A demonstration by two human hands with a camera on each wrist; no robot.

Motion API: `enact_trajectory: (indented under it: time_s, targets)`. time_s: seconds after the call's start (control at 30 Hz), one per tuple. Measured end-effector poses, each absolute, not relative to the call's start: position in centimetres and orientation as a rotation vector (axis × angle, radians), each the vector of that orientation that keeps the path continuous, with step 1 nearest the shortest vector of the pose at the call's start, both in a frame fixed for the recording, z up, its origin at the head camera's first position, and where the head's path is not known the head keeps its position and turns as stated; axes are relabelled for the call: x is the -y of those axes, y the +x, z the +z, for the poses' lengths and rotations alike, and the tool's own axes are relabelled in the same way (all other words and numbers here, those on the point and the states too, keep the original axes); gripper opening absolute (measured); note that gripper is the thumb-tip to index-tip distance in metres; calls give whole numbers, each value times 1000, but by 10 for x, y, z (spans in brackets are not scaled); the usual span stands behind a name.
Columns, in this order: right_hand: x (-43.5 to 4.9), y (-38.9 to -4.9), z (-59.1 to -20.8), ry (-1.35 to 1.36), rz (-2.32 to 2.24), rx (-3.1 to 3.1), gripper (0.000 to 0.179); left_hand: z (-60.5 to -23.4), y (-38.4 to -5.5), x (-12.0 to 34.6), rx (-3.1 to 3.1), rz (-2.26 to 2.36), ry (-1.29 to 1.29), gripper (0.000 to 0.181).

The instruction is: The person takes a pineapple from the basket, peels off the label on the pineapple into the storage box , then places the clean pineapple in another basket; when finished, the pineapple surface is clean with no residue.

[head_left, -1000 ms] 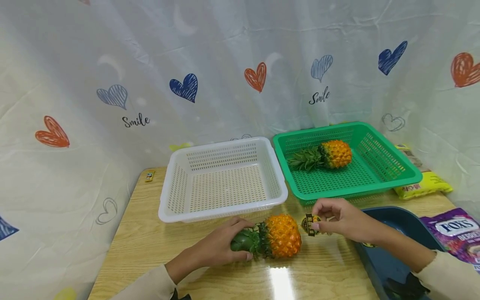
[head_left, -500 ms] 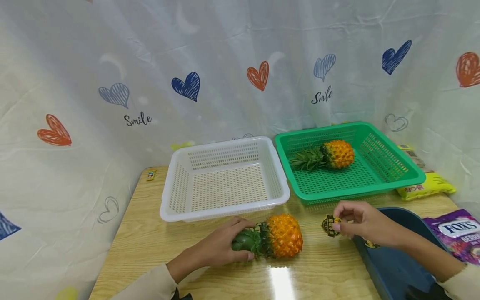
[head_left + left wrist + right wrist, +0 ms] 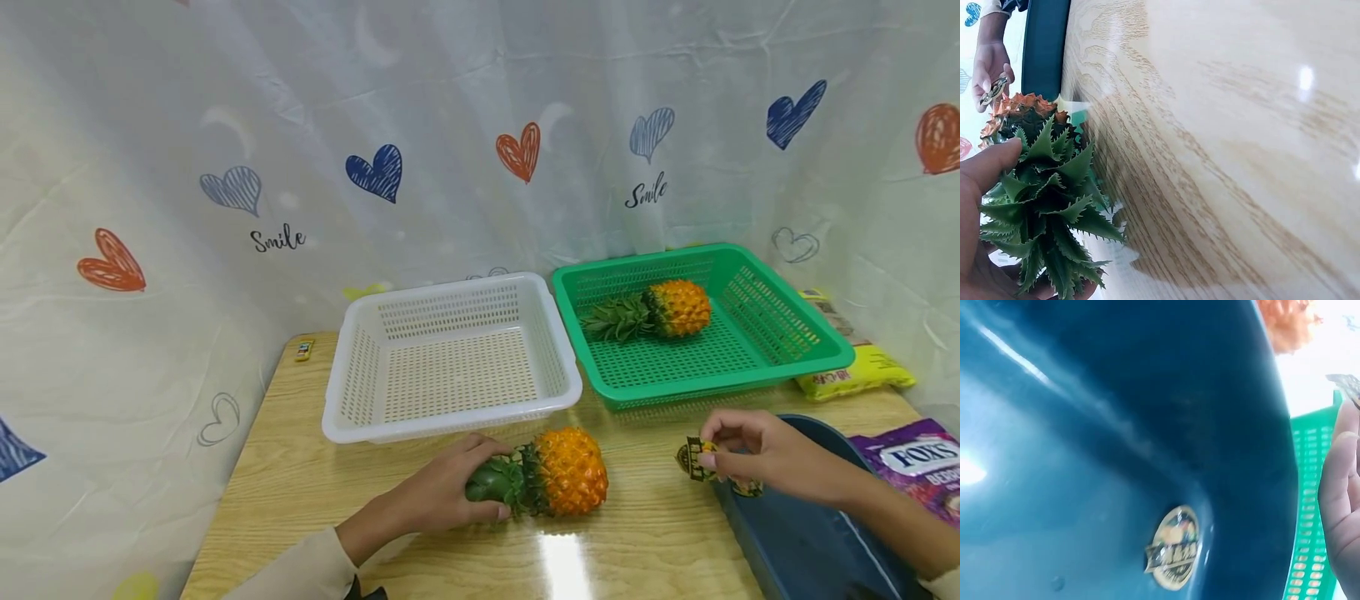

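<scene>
On the wooden table lies a pineapple (image 3: 573, 472) with an orange body and a green leafy crown. My left hand (image 3: 450, 492) holds it by the crown; spiky leaves (image 3: 1054, 194) fill much of the left wrist view, thumb alongside them. To the right, my right hand (image 3: 780, 458) pinches a small black-and-gold label (image 3: 692, 458) between thumb and fingers, raised by the near left corner of a dark blue basin (image 3: 817, 542). A similar oval label (image 3: 1175, 550) is inside the basin, seen in the right wrist view.
Behind the hands stand a white basket (image 3: 450, 427) and a green basket (image 3: 720, 380) holding another pineapple (image 3: 678, 308). A yellow packet (image 3: 855, 372) and a purple FOX'S bag (image 3: 918, 458) are at right. A tiny yellow packet (image 3: 303, 350) lies at the far left corner.
My right hand has moved right, carrying the label away from the pineapple to the basin's edge. My left hand stays on the crown, and the pineapple keeps its place.
</scene>
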State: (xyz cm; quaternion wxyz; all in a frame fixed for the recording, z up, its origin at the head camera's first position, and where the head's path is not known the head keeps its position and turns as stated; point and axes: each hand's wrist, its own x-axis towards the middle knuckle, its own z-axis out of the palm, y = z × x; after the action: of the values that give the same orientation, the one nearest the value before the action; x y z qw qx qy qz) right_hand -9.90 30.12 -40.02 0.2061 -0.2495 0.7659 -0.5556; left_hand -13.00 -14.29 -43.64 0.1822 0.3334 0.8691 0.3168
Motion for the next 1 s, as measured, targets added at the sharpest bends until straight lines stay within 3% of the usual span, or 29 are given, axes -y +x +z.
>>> enact_trajectory:
  time_s: [0.47, 1.0]
  targets:
    - [-339, -91, -415, -729, -1514, -2199, 21, -436, -130, 142, -2447, 894, 938, 68]
    - [-373, -91, -427, -496, -1385, -1988, 6, -435, -130, 144, -2432, 906, 945, 69]
